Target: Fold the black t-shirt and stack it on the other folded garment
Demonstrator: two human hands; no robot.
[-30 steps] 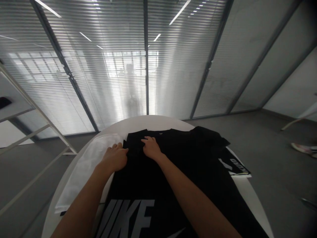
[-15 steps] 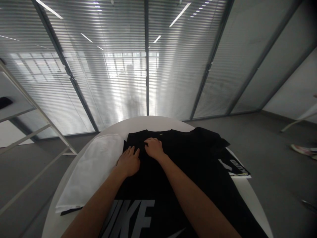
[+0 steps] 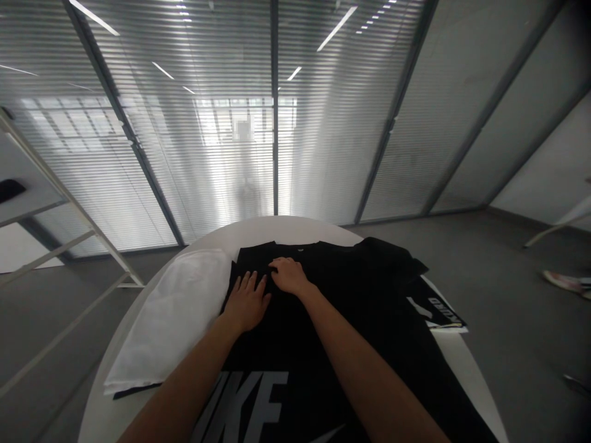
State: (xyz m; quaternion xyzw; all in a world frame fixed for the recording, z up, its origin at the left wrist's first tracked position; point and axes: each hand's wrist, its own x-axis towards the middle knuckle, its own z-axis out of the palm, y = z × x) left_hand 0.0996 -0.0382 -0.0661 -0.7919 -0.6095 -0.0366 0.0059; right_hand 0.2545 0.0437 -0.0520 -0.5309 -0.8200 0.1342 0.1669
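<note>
A black T-shirt (image 3: 369,295) with large grey letters and part of a swoosh lies spread over a round white table (image 3: 475,384), its collar at the far side. My left hand (image 3: 247,303) rests palm down on the shirt's left part, fingers spread. Just right of it, my right hand (image 3: 290,275) lies on the shirt below the collar, its fingers slightly bent and pointing left. Nothing is visibly gripped in either hand. The shirt's left sleeve side looks turned in near my left hand.
Folded white cloth (image 3: 170,320) lies left of the shirt, with a dark edge beneath it. Under the shirt's right sleeve shows a black printed garment (image 3: 436,304). A white metal frame (image 3: 69,209) stands at left. Glass panels with blinds (image 3: 323,154) rise behind. At far right is a shoe (image 3: 566,282).
My left hand has slid slightly right across the shirt, closer to my right hand. My right hand stays almost in place, and the shirt has barely shifted.
</note>
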